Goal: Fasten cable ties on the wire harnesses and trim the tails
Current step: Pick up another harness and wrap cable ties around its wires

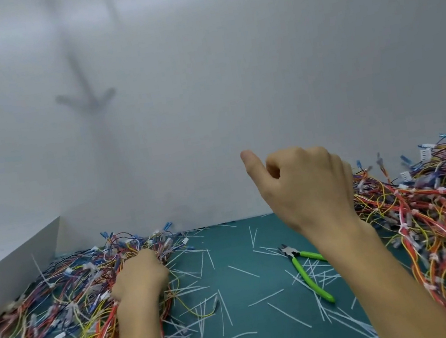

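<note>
Soft, even light, quite bright. A blurred grey shadow lies on the wall [86, 100]. At the edges the wire harnesses [445, 220] smear.

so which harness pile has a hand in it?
The left pile: the left hand is dug into it. The right pile has none; the right hand is raised in the air.

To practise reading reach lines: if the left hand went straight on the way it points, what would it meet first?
The left wire pile: the left hand rests in it, fingertips hidden among the harnesses, with more wires directly ahead. Beyond the pile stands the white wall, though depth there is unclear.
</note>
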Demonstrator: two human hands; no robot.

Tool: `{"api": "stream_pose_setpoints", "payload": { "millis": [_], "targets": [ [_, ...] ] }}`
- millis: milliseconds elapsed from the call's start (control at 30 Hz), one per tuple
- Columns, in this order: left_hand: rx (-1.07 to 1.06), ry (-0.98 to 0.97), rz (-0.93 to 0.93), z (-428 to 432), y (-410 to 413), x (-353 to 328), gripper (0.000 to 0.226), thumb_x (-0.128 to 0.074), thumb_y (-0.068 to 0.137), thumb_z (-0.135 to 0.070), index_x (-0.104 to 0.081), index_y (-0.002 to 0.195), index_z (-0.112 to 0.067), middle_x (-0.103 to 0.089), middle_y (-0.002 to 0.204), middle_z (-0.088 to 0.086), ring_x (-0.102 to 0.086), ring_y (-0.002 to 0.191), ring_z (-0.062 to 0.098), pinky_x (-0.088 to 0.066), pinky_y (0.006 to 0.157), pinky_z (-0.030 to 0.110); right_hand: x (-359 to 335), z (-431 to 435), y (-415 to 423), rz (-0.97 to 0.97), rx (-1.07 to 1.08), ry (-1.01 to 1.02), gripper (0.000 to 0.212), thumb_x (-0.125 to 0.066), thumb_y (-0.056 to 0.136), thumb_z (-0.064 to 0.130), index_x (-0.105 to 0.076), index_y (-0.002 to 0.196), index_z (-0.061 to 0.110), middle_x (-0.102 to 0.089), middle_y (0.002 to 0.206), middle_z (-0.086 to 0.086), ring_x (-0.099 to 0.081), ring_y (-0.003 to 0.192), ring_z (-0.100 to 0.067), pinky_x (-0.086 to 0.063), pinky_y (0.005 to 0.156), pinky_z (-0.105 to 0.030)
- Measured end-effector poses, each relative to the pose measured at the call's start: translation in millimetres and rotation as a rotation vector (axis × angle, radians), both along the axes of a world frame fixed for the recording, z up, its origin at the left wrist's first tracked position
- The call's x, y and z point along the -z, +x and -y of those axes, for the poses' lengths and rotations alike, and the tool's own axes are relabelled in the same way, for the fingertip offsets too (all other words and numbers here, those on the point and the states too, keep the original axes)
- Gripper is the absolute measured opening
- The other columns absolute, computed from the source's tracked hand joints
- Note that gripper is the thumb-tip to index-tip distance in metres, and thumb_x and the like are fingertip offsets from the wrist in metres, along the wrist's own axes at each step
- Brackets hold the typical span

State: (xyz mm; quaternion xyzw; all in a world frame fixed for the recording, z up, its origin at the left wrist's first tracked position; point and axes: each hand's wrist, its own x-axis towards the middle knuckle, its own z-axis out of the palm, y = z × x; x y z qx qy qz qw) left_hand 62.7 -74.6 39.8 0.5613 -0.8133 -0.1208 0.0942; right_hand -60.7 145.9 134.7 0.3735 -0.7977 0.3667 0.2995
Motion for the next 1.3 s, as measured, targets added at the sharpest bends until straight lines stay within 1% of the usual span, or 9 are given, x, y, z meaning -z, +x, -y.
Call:
{"api": "stream_pose_setpoints", "payload": {
  "millis": [200,400,467,600,700,800,1000,1133,1300],
  "targets": [
    [0.038,0.084,-0.095,2,-3,0,0.026,-0.074,0.079,-0.022,-0.056,0.089,-0.007,-0.068,0.094,0.013,-0.065,0.091,0.03,-0.052,0.076,0.036,8,8,-1,-0.069,0.014,0.183,0.05,-0.036,0.1,0.053,-0.061,0.074,0.018,-0.06,0.07,-0.005,-0.052,0.066,-0.03,-0.034,0.06,-0.032],
    [-0.069,0.078,-0.025,-6,-11,15,0.047,-0.066,0.088,-0.035,-0.05,0.125,-0.012,-0.062,0.122,0.012,-0.059,0.111,0.032,-0.046,0.083,0.037,12,11,-3,-0.046,-0.014,0.279,0.05,-0.035,0.101,0.051,-0.06,0.075,0.017,-0.062,0.073,-0.004,-0.057,0.071,-0.031,-0.037,0.062,-0.033],
    [-0.102,0.099,-0.094,-5,-9,13,0.043,-0.069,0.087,-0.038,-0.057,0.119,-0.011,-0.066,0.114,0.012,-0.063,0.105,0.032,-0.046,0.082,0.037,12,10,-5,-0.043,-0.014,0.279,0.05,-0.035,0.101,0.051,-0.062,0.076,0.018,-0.064,0.075,-0.005,-0.06,0.073,-0.032,-0.04,0.063,-0.033],
    [0.023,0.229,-0.678,0,-3,-9,0.017,-0.075,0.085,-0.027,-0.069,0.081,-0.012,-0.068,0.08,0.003,-0.06,0.067,0.019,-0.054,0.082,0.043,13,11,-8,-0.017,-0.029,0.275,0.049,-0.037,0.1,0.051,-0.063,0.075,0.018,-0.065,0.075,-0.004,-0.06,0.074,-0.031,-0.042,0.063,-0.033],
    [0.114,0.313,-1.147,-11,1,-41,0.009,-0.076,0.084,-0.013,-0.069,0.082,-0.009,-0.068,0.08,0.007,-0.06,0.063,0.016,-0.054,0.053,0.028,15,11,-9,0.035,-0.067,0.261,0.046,-0.041,0.098,0.051,-0.061,0.071,0.019,-0.064,0.071,-0.001,-0.057,0.071,-0.029,-0.035,0.06,-0.032],
    [0.246,0.319,-1.335,-32,-1,-66,0.009,-0.076,0.083,-0.009,-0.068,0.083,-0.014,-0.066,0.07,-0.001,-0.065,0.056,0.004,-0.049,0.046,0.015,12,13,-9,0.182,-0.21,0.171,0.044,-0.046,0.097,0.051,-0.067,0.076,0.019,-0.069,0.074,0.003,-0.062,0.075,-0.025,-0.044,0.064,-0.033],
    [0.478,0.229,-1.389,-86,-28,-86,0.013,-0.08,0.079,-0.009,-0.071,0.087,-0.013,-0.057,0.07,0.0,-0.062,0.058,0.004,-0.047,0.05,0.015,7,19,-3,0.479,-0.573,-0.131,0.047,-0.05,0.098,0.052,-0.073,0.094,0.011,-0.074,0.091,-0.006,-0.068,0.09,-0.023,-0.054,0.084,-0.052],
    [0.628,0.198,-1.382,-119,-48,-88,0.014,-0.078,0.08,-0.006,-0.07,0.09,-0.011,-0.067,0.079,0.004,-0.061,0.06,0.005,-0.047,0.053,0.016,2,15,-7,0.525,-0.612,-0.353,0.02,-0.063,0.095,0.038,-0.076,0.091,0.023,-0.077,0.084,0.007,-0.072,0.084,-0.01,-0.057,0.084,-0.047],
    [0.794,0.108,-1.22,-135,-56,-88,0.027,-0.075,0.084,-0.007,-0.073,0.108,-0.018,-0.066,0.106,-0.003,-0.067,0.081,0.012,-0.054,0.065,0.024,-4,-3,-25,0.527,-0.594,-0.455,0.004,-0.072,0.089,0.027,-0.073,0.092,0.028,-0.075,0.079,0.006,-0.072,0.074,-0.012,-0.055,0.059,-0.024]
  ]
}}
